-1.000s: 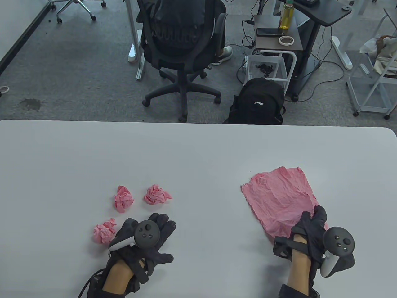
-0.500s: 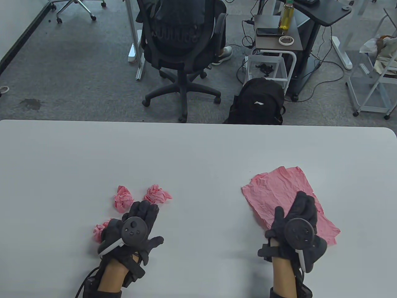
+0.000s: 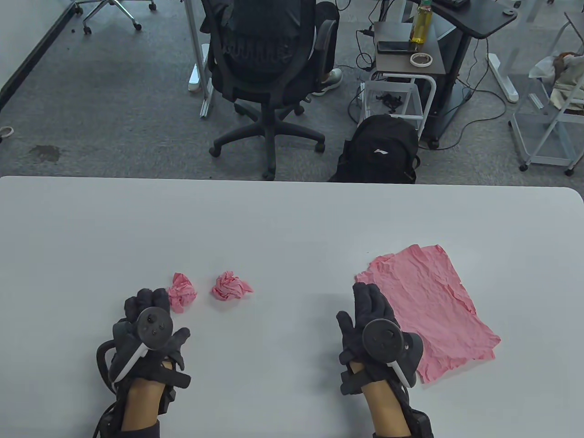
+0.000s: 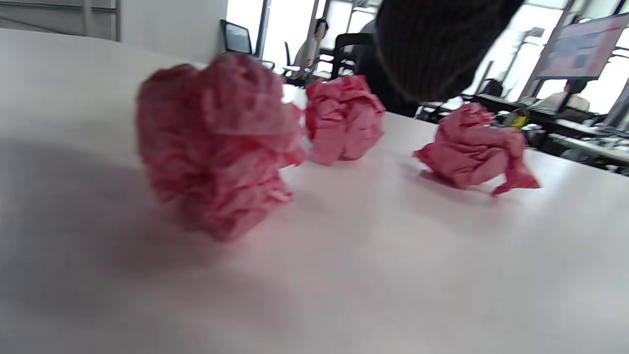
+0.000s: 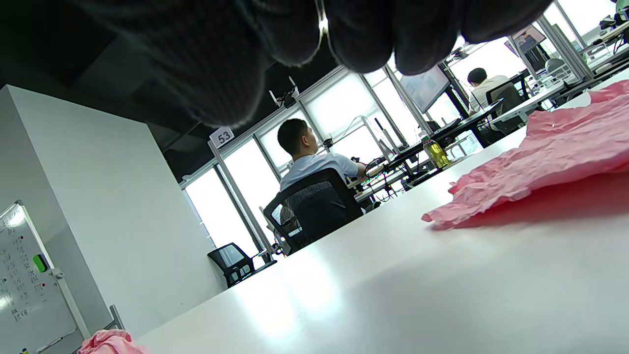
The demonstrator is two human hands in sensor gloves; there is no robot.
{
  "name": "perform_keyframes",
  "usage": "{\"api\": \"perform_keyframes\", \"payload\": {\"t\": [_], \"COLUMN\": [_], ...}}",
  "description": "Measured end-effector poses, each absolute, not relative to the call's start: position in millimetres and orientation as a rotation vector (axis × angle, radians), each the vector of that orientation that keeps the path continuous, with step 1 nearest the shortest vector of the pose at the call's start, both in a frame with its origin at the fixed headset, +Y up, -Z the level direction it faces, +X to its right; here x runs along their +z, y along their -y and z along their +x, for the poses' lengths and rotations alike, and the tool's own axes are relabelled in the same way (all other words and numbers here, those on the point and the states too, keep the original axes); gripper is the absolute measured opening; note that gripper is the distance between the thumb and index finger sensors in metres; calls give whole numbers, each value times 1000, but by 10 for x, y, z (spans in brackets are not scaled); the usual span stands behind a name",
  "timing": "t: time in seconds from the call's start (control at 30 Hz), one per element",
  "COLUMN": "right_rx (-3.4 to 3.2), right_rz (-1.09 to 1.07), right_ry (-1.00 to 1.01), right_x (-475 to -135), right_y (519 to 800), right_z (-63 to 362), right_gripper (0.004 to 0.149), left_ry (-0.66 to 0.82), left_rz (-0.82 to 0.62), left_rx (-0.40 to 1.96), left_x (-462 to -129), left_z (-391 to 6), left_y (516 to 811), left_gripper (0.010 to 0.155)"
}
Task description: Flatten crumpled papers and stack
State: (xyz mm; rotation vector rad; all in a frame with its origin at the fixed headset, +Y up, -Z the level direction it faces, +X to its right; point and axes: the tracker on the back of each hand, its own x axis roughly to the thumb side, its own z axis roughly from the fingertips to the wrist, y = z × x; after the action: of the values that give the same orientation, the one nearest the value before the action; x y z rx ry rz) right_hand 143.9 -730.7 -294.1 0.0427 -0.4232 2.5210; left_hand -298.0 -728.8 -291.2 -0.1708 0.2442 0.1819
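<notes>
Two flattened pink sheets (image 3: 429, 310) lie stacked on the white table (image 3: 292, 219), seen as a rumpled edge (image 5: 540, 162) in the right wrist view. My right hand (image 3: 367, 294) rests just left of them with straight fingers, holding nothing. Two crumpled pink balls (image 3: 182, 292) (image 3: 230, 286) sit at the left. My left hand (image 3: 146, 301) hovers over a third ball, hiding it in the table view. The left wrist view shows that ball (image 4: 216, 142) close up on the table with no finger around it, and the other two (image 4: 344, 120) (image 4: 474, 152) behind it.
Beyond the table's far edge stand an occupied office chair (image 3: 267, 68), a black backpack (image 3: 381, 148) and a small cart (image 3: 406, 59). A person at a desk (image 5: 314, 157) shows in the right wrist view.
My right hand slid left off the flattened sheets onto the bare table. My left hand moved left and back, covering the nearest crumpled ball.
</notes>
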Motion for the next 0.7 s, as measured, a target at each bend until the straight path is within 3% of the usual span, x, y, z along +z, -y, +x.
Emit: {"api": "perform_keyframes", "payload": {"t": [0.13, 0.4, 0.57, 0.7], "right_rx": [2506, 2504, 2485, 2466], "right_rz": [46, 48, 41, 46], "right_ry": [421, 397, 395, 376], "right_x": [-2940, -2946, -2948, -2958], "right_y": [7315, 7340, 7349, 7371], "right_z": [1440, 1416, 1441, 1461], "right_gripper": [70, 69, 70, 69], "left_ry": [-297, -132, -35, 20], "left_rz": [-234, -65, -113, -187], "left_rx": [231, 224, 149, 120], "left_x": [-2929, -3015, -3349, -3698], "left_z": [-3056, -2777, -2322, -1971], "left_y": [7372, 7279, 7084, 7095], "left_gripper": [96, 94, 94, 92]}}
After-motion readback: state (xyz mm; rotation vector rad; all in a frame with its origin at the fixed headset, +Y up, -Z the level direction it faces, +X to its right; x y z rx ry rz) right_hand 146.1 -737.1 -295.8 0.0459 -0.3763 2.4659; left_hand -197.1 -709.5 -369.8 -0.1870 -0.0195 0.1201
